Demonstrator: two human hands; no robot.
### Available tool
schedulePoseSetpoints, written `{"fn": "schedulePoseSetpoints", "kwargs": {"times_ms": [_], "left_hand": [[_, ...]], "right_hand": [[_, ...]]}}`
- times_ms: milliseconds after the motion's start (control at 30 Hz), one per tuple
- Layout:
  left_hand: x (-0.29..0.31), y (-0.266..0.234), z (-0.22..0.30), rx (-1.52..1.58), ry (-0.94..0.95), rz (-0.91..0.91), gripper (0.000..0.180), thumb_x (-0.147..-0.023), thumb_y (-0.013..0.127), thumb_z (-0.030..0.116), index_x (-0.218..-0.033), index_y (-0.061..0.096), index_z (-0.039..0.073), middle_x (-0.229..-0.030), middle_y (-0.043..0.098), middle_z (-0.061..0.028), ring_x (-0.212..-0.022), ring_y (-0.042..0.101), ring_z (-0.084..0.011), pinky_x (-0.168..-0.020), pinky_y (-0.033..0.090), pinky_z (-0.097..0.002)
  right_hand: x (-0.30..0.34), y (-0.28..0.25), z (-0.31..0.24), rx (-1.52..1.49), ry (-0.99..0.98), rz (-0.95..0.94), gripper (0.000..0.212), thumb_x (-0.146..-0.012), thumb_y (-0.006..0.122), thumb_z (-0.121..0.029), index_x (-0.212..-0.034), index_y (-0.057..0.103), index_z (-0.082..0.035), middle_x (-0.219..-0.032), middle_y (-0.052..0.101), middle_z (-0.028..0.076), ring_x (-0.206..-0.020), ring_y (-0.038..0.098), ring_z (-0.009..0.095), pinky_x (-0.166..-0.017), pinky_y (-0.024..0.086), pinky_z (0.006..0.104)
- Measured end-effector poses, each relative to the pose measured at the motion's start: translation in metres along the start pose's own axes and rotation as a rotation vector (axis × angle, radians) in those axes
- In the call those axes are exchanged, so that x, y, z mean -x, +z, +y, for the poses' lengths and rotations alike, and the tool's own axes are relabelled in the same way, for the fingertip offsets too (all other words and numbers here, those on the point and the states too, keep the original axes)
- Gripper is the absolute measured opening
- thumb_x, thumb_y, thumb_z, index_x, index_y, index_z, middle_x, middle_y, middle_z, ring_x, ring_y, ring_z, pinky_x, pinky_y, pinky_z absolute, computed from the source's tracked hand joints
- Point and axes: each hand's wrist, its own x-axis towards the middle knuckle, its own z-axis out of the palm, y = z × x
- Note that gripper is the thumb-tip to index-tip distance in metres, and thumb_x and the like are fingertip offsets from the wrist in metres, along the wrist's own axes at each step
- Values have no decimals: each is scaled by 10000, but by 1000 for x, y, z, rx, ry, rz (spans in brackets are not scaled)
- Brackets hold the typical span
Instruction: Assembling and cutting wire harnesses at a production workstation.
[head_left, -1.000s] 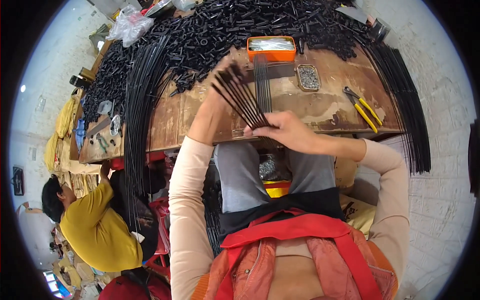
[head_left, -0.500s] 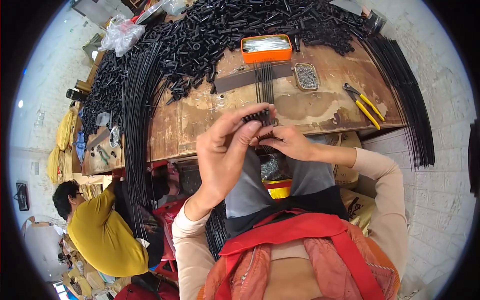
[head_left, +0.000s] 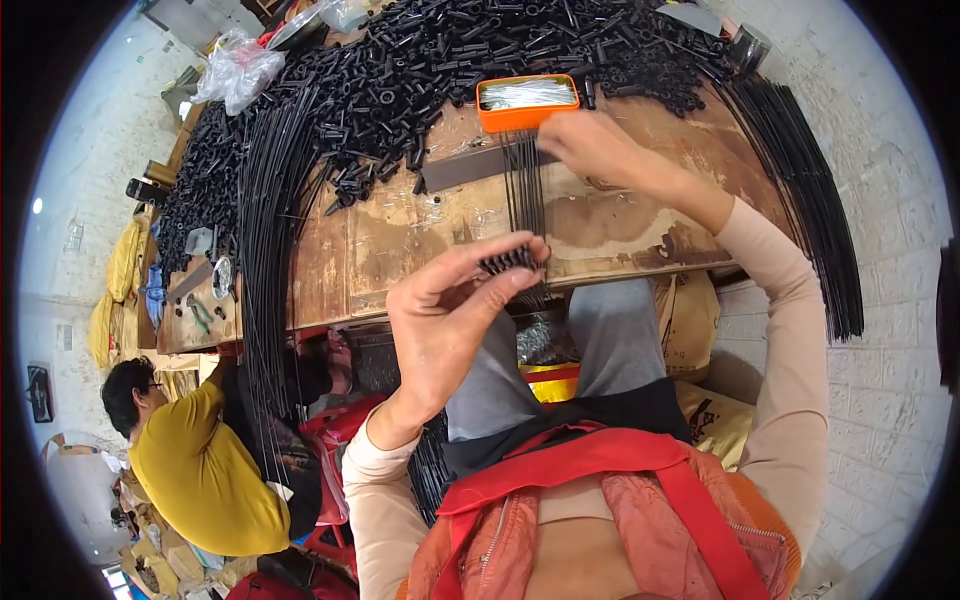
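Observation:
My left hand (head_left: pixel 435 315) is closed, thumb and fingers pinching a row of small black ribbed pieces (head_left: pixel 507 260) just over the table's front edge. Several thin black rods (head_left: pixel 524 190) run from beside its fingertips back across a flat dark strip (head_left: pixel 465 170) on the table. My right hand (head_left: pixel 590 145) reaches over the table, right of an orange box (head_left: pixel 528 118) with thin pale sticks (head_left: pixel 530 93) in it. Its fingers point down and their tips are hidden, so any hold is out of sight. The small tray of metal bits is covered by this hand.
A big heap of short black tubes (head_left: pixel 470 45) covers the table's far side. Bundles of long black rods hang over the edge at left (head_left: pixel 265 220) and right (head_left: pixel 810 190). Green-handled pliers (head_left: pixel 200 315) lie far left. A person in yellow (head_left: pixel 210 470) sits at left.
My right hand has left my left hand and moved forward over the table, covering the metal-bits tray and the yellow pliers. My left hand keeps its pinch on the black pieces.

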Motion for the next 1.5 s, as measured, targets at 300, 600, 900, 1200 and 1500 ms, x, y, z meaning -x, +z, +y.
{"fn": "schedulePoseSetpoints", "kwargs": {"times_ms": [300,600,900,1200,1500], "left_hand": [[1,-4,-4,-93,-46,67,255,-829,709,-28,-1073,733,44,-839,690,38,-607,472,22,-525,330,-144],[-10,5,-1,145,119,-4,311,-882,630,-61,-1192,614,-54,-1026,698,-139,-940,678,-164,-862,576,-288],[-12,5,-2,182,118,-71,265,-869,645,-50,-1134,653,-52,-1026,699,-125,-948,674,-164,-866,574,-296],[1,3,1,93,124,4,324,-877,617,-71,-1199,631,-41,-1065,691,-120,-968,657,-151,-887,553,-276],[11,14,7,73,109,-71,361,-862,641,-81,-1211,642,11,-1113,677,-70,-1083,601,-121,-864,518,-235]], "right_hand": [[-93,22,78,275,221,-52,143,-792,604,-172,-870,699,-100,-868,686,168,-865,662,365,-747,529,464],[-103,17,82,278,142,-13,154,-709,639,-130,-793,737,-46,-753,674,216,-755,689,363,-676,547,439],[-82,-10,102,44,166,177,136,-744,670,-137,-813,730,-37,-765,697,168,-737,695,301,-693,544,396],[-88,22,54,228,136,72,173,-784,633,-149,-903,717,-56,-875,683,201,-847,666,382,-741,541,448],[-93,-14,65,-80,342,-126,220,-735,699,-173,-911,755,-54,-820,714,171,-760,699,286,-728,553,374]]}}
